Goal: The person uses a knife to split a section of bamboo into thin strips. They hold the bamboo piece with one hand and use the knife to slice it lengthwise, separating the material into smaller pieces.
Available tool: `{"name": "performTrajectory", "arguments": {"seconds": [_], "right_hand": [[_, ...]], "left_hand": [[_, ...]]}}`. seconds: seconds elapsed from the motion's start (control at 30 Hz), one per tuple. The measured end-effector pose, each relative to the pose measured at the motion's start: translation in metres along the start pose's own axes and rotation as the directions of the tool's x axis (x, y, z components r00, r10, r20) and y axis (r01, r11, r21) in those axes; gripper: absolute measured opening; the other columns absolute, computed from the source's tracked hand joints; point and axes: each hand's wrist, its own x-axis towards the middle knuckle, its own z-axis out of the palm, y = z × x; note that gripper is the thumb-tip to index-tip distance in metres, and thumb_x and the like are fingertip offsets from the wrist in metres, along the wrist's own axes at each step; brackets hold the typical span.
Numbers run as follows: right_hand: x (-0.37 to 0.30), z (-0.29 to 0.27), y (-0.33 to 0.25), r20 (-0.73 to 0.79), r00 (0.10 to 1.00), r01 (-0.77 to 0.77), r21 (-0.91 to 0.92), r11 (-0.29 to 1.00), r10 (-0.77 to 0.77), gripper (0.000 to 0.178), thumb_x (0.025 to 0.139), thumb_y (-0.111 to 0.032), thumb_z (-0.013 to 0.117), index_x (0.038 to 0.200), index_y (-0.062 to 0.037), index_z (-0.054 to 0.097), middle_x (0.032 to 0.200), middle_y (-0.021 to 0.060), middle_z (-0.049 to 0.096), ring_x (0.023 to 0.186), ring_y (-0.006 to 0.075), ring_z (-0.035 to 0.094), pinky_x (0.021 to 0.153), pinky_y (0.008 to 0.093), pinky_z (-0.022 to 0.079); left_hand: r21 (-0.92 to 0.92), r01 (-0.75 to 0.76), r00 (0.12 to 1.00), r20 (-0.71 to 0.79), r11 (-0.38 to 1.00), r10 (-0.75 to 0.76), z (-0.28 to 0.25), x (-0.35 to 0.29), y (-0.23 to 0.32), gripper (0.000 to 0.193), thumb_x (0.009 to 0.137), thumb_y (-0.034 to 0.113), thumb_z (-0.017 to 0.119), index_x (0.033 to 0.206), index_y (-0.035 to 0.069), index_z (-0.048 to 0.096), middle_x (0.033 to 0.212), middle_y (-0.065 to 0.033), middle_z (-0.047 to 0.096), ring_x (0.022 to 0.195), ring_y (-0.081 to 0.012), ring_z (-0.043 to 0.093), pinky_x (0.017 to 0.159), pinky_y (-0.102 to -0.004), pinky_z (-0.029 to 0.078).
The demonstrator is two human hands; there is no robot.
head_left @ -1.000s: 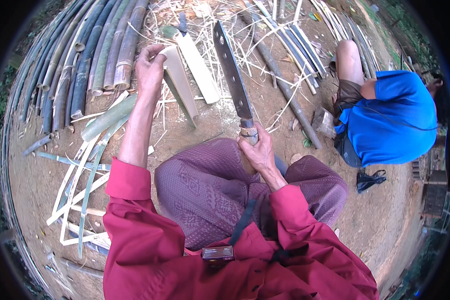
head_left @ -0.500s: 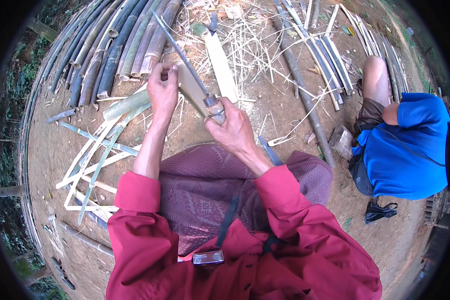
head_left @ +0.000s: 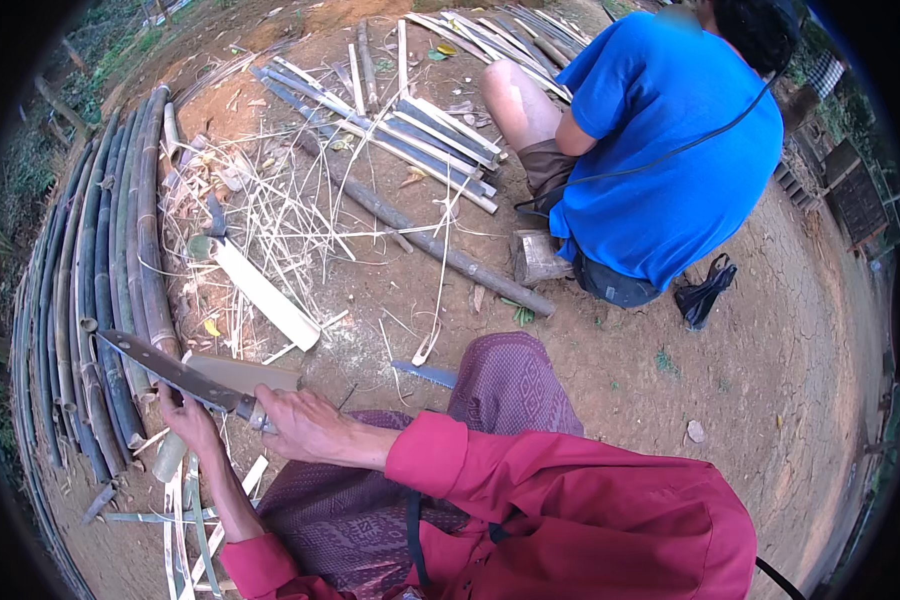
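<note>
My right hand (head_left: pixel 310 425) is closed round the handle of a long knife (head_left: pixel 165 368), its dark blade pointing to the far left. Behind the blade is a flat, pale split bamboo piece (head_left: pixel 245 373). My left hand (head_left: pixel 190 420) has its fingers closed at the left end of that piece, just below the blade; the blade partly hides this grip. Close under my left wrist lie a short green bamboo section (head_left: pixel 169 456) and several thin bamboo strips (head_left: pixel 182 525). A saw blade (head_left: pixel 425 374) lies on the ground beside my knee.
Long bamboo poles (head_left: pixel 100 290) are stacked at left. A pale bamboo slab (head_left: pixel 267 296) lies ahead among shavings (head_left: pixel 290 220). Beyond runs a thick pole (head_left: pixel 410 232), with split bamboo slats (head_left: pixel 435 140) behind it. A person in a blue shirt (head_left: pixel 670 150) sits at right by a wood block (head_left: pixel 540 257).
The view has swung right, so my hands and the knife appear farther left and lower. The knife blade has tilted from steep to nearly level, across the bamboo piece. Both hands keep hold.
</note>
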Motion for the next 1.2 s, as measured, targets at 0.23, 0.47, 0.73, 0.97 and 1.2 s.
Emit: {"name": "performTrajectory", "arguments": {"seconds": [0.23, 0.47, 0.73, 0.97, 1.2], "right_hand": [[-0.004, -0.029, 0.0, 0.028, 0.995, -0.098, 0.052, 0.994, 0.096, 0.04, 0.071, -0.013, 0.061, 0.1, 0.0074, 0.043, 0.072, 0.0262, 0.06, 0.07, 0.0439, 0.062, 0.067, 0.0494, 0.049], [-0.021, -0.046, -0.016, 0.016, 0.991, -0.134, 0.159, 0.978, 0.133, 0.054, 0.069, -0.015, 0.059, 0.116, 0.0072, 0.046, 0.065, 0.0252, 0.059, 0.065, 0.0402, 0.063, 0.065, 0.048, 0.049], [-0.024, -0.037, -0.037, 0.138, 0.977, -0.168, 0.009, 0.986, 0.165, 0.045, 0.071, -0.017, 0.061, 0.107, 0.0053, 0.047, 0.085, 0.0291, 0.061, 0.083, 0.0464, 0.061, 0.075, 0.0513, 0.049], [-0.013, 0.025, -0.014, 0.014, 0.995, -0.103, 0.058, 0.993, 0.102, 0.043, 0.071, -0.016, 0.061, 0.106, 0.0043, 0.047, 0.069, 0.0255, 0.059, 0.07, 0.0454, 0.06, 0.069, 0.0514, 0.048], [0.002, 0.078, 0.016, 0.038, 0.986, -0.164, 0.111, 0.98, 0.16, 0.045, 0.075, -0.019, 0.064, 0.114, 0.0016, 0.052, 0.08, 0.0212, 0.062, 0.065, 0.0312, 0.064, 0.061, 0.0417, 0.047]], "left_hand": [[0.011, -0.065, 0.997, 0.049, 0.998, 0.064, 0.022, -0.001, 0.015, 0.015, 0.094, 0.009, 0.054, 0.1, -0.005, 0.055, 0.087, -0.0058, 0.056, 0.08, -0.0129, 0.05, 0.073, -0.0281, 0.042], [0.055, -0.117, 0.992, 0.045, 0.992, 0.115, 0.017, -0.02, 0.039, 0.017, 0.095, 0.013, 0.052, 0.086, -0.001, 0.053, 0.078, -0.0034, 0.052, 0.075, -0.012, 0.046, 0.072, -0.0276, 0.04], [0.066, -0.114, 0.993, 0.012, 0.991, 0.113, -0.005, -0.039, 0.053, 0.018, 0.095, 0.014, 0.052, 0.088, -0.002, 0.053, 0.079, -0.0043, 0.051, 0.076, -0.0121, 0.046, 0.072, -0.0275, 0.04], [0.147, -0.102, 0.994, -0.015, 0.984, 0.106, -0.024, -0.039, 0.03, 0.02, 0.096, 0.017, 0.053, 0.09, -0.002, 0.055, 0.08, -0.0049, 0.053, 0.077, -0.0126, 0.047, 0.072, -0.0278, 0.041], [0.064, -0.064, 0.997, -0.036, 0.996, 0.066, -0.034, -0.03, -0.043, 0.019, 0.093, 0.016, 0.056, 0.09, -0.002, 0.058, 0.08, -0.0035, 0.057, 0.076, -0.0124, 0.051, 0.071, -0.0278, 0.043]]}}
